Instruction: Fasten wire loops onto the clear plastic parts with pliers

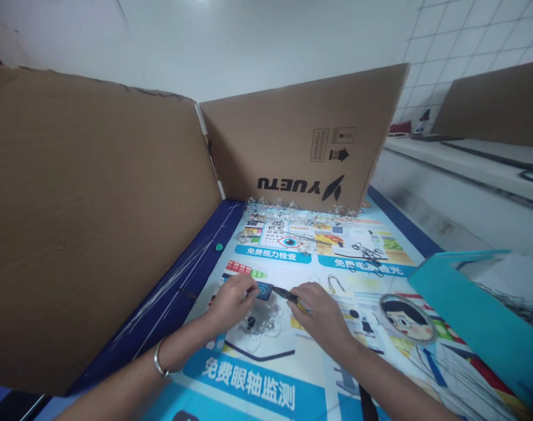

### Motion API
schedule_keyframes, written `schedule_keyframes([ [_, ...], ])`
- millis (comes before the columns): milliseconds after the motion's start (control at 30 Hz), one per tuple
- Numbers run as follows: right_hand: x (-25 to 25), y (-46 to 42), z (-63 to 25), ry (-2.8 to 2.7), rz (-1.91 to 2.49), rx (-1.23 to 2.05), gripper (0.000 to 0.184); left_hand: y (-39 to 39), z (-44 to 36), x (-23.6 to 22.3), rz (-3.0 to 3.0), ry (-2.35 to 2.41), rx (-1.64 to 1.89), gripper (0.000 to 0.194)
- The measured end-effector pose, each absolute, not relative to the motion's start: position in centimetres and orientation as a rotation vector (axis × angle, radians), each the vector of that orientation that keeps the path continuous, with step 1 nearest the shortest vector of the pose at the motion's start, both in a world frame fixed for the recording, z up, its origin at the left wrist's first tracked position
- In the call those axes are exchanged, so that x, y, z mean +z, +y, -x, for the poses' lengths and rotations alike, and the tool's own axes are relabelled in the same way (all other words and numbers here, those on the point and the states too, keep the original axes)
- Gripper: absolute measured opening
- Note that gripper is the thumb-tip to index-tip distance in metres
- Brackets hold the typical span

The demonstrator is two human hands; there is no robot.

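Cardboard (301,146) at the far side says "YUETU" upside down. Big words on the poster (248,386) read "免费眼轴监测". The left hand (231,301) pinches a small blue piece (264,290) — fingers closed on it. The right hand (319,313) grips a dark pen-like tool (286,295), its tip touching the blue piece, above the surface in the middle.

the small blue piece (264,290) is mostly covered by the fingers of the left hand (231,301), so its shape cannot be told. the dark tool (286,294) runs into the right hand (321,313) and its handle is hidden there. the thin wire bits (260,324) under the hands are too fine to make out, perhaps clear loops. the teal box (463,318) is cut off by the right edge, and both forearms by the bottom edge.
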State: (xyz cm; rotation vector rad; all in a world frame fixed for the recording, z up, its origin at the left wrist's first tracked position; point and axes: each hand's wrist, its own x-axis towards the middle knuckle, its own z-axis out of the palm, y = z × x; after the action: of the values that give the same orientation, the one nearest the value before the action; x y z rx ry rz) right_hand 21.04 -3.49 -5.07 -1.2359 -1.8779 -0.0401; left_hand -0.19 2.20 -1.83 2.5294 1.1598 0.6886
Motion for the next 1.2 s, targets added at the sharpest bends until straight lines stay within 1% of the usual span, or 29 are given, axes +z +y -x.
schedule_keyframes([
  [400, -4.3, -3.0, -20.1, -2.127, 1.182, -0.328, 0.013, 2.3, 0.1, -3.0, -2.367, 1.145, 0.681, 0.018],
  [800, -5.4, -2.3, -20.7, -2.251, 1.178, -0.416, 0.014, 2.7, 0.1, -3.0, -2.201, 1.127, 0.704, 0.019],
  [1200, -4.6, -2.5, -20.9, -2.289, 1.092, -0.538, 0.018, 2.7, 0.0, -2.4, -2.192, 1.11, 0.652, 0.018],
])
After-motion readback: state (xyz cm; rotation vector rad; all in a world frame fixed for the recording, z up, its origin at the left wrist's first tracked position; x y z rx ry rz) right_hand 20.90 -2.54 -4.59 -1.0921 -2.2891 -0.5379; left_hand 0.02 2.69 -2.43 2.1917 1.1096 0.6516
